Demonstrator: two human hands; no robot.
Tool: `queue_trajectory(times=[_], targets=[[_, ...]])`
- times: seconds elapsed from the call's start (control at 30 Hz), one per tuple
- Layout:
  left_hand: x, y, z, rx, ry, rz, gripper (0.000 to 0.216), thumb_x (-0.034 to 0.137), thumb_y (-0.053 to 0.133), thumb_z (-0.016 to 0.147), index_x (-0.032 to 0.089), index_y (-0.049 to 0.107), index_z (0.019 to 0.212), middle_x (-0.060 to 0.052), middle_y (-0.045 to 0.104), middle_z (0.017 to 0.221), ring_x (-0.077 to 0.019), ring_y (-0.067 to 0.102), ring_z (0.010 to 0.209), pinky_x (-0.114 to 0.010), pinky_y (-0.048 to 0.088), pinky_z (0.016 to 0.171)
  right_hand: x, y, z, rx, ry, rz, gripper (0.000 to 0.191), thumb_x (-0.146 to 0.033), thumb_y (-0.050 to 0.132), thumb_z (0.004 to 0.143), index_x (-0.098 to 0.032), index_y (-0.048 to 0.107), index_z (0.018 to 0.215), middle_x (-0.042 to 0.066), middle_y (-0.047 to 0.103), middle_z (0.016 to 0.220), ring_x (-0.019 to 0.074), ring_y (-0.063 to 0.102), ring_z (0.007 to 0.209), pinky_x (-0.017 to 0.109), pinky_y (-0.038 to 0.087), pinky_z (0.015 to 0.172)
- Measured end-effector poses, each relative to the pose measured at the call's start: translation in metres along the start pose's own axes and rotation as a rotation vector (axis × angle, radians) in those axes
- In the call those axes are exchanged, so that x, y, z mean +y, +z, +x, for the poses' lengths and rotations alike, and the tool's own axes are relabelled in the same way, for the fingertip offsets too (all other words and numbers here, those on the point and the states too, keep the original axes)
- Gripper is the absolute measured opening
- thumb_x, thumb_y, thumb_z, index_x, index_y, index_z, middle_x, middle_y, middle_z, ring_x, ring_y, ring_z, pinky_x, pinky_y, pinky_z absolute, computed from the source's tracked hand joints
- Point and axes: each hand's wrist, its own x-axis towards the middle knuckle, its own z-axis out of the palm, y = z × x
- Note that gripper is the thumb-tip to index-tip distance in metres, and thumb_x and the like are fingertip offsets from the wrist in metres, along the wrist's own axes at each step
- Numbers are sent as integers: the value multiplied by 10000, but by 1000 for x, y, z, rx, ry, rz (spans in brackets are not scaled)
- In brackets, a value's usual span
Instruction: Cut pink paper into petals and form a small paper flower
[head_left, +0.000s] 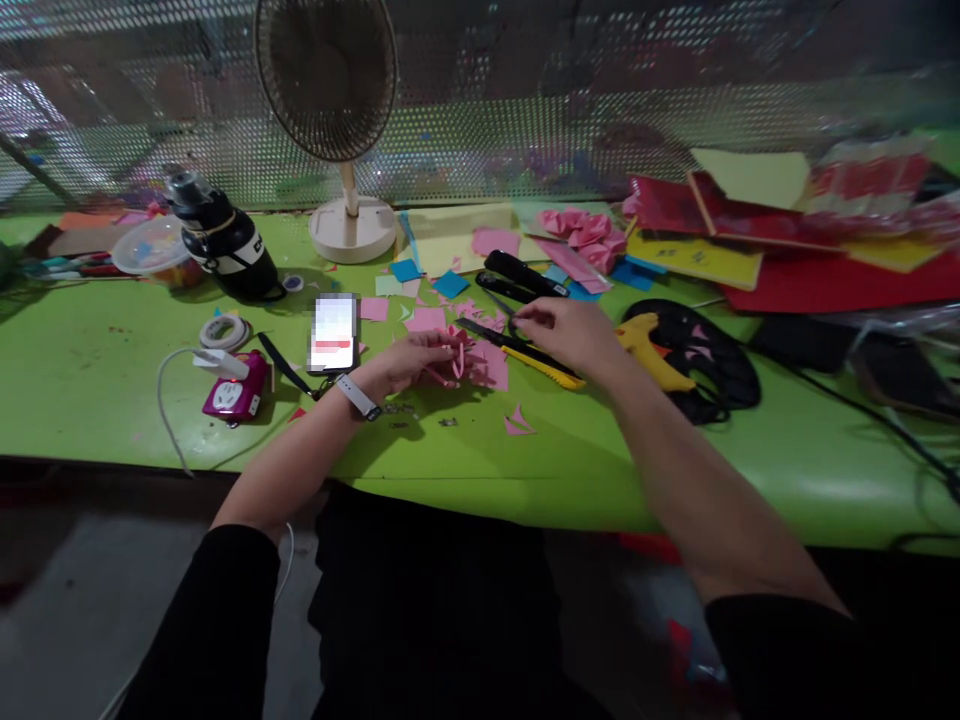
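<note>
My left hand, with a pale watch band at the wrist, pinches a curled piece of pink paper above the table. My right hand is closed on a small pair of scissors; its blades point up and left, and most of the handle is hidden by my fingers. Just below lies a yellow and black box cutter. A black stapler is behind my right hand. Pink paper scraps are spread between and under both hands.
A yellow glue gun rests on a black pad at right. Left stand a phone, purple power adapter, tape roll and black bottle. A fan and pink paper flowers are behind.
</note>
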Motion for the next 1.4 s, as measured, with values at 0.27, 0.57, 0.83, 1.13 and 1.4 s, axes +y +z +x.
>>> queue_trajectory(times=[0.27, 0.57, 0.83, 1.13, 1.4], targets=[[0, 5, -3, -101, 7, 106, 178, 87, 622, 959, 149, 653, 1123, -59, 747, 876, -120, 710, 675, -270, 595, 675, -42, 23, -26, -373, 14, 717, 488, -680, 741, 759, -206, 662, 842, 27, 640, 704, 149, 549, 597, 302, 430, 570], [0, 0, -6, -136, 119, 468, 132, 131, 640, 892, 179, 689, 1005, -41, 741, 852, -123, 684, 763, -267, 545, 772, -45, 35, -32, -322, -136, 655, 344, -528, 690, 782, -189, 642, 742, 17, 603, 699, 139, 487, 626, 298, 372, 589], [7, 2, -12, -112, 276, 703, 126, 253, 649, 888, 163, 732, 916, -55, 746, 906, -141, 661, 813, -278, 492, 811, -44, 33, -30, -219, 10, 734, 385, -574, 731, 747, -201, 639, 777, 0, 594, 633, 134, 491, 527, 301, 394, 521], [22, -5, -17, 299, 431, 882, 141, 297, 689, 871, 161, 716, 898, -69, 698, 834, -147, 578, 712, -271, 429, 677, -33, 10, -30, -465, -17, 651, 382, -570, 770, 777, -199, 681, 767, 13, 623, 674, 120, 511, 568, 280, 379, 542], [1, -3, -3, 405, 443, 1119, 213, 345, 797, 780, 191, 652, 765, -59, 588, 855, -170, 476, 718, -264, 320, 658, -33, 24, -26, -483, -179, 354, 270, -439, 698, 812, -204, 647, 690, 4, 611, 666, 138, 515, 608, 291, 360, 600]])
